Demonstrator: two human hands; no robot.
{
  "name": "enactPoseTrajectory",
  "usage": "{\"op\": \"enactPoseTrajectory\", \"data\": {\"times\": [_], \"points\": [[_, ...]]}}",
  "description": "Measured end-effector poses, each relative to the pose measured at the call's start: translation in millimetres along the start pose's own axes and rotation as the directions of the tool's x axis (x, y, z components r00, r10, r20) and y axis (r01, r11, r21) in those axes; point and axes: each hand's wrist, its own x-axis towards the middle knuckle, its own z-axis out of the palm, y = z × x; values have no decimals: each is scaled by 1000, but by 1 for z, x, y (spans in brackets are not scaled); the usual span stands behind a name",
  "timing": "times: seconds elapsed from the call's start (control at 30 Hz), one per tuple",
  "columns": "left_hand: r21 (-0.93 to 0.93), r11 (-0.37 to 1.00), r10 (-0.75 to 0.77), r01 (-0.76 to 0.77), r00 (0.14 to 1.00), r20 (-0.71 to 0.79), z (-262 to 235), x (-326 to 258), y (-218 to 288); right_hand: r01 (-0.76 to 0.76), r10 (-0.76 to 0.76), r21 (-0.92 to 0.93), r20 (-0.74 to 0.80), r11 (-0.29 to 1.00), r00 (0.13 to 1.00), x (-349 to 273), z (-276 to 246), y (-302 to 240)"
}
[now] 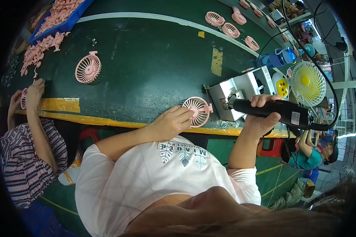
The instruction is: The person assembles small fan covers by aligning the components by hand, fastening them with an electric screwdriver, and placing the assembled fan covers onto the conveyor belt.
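My left hand (173,120) has its fingers together, laid across the hub and near side of a pink fan cover (203,113) at the table edge; the thumb is hidden, so I cannot tell whether the hand pinches it. My right hand (265,112) is wrapped around a black corded driver (288,111), whose metal nose points left towards a silver box (242,86). Taking the held cover as the clock's centre, this box stands close by at 2 o'clock, a blue bottle (278,58) beyond it. Between 2 and 3 stands a white fan with a yellow hub (307,83). A second pink cover (88,68) rests on the green table (146,59) at 10 o'clock, well apart; farther that way, a blue tray (76,20) holds heaped pink parts. At 9 o'clock, a co-worker's hands (35,91) hold another cover.
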Motion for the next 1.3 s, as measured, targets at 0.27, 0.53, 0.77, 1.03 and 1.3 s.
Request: {"op": "enactPoseTrajectory", "data": {"times": [0.27, 0.53, 0.77, 1.03, 1.3], "points": [[40, 999, 14, -13, 999, -35, 1, -1, -1, -108, 91, 145, 118, 983, 989, -21, 39, 30], [15, 1000, 28, -27, 999, -32, 0, -1, -2, -241, 215, 75, 256, 968, 942, -27, 59, 43], [41, 999, 16, -15, 999, -30, 1, -3, -4, -304, 261, 118, 283, 945, 923, -32, 66, 52], [-7, 1000, 20, -20, 1000, 3, 0, -3, -7, -307, 265, 79, 330, 948, 906, -27, 61, 50], [402, 906, -250, 135, 935, 250, -31, 22, -60, -106, 85, 80, 229, 991, 970, -20, 33, 22]]}}
